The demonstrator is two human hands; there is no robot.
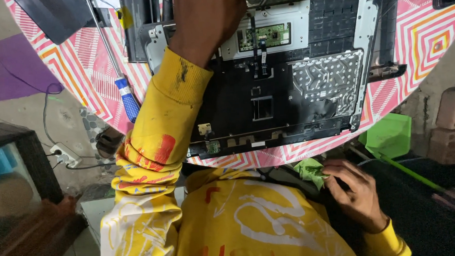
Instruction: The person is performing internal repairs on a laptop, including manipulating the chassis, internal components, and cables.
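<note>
Your opened black laptop chassis [267,90] fills the upper centre of the frame, overhanging the patterned round table [428,37]; leaning on it could tip it. Your left hand [207,16] presses there, grip hidden. Lower right, your right hand [355,189] pinches a crumpled green cloth [311,170].

Few such things lie before me. A small white label [258,144] sits on the near edge of the opened laptop base [267,106], a narrow pale strip. A dark flat screen panel [59,15] rests at the worktop's [428,37] far left corner.
</note>
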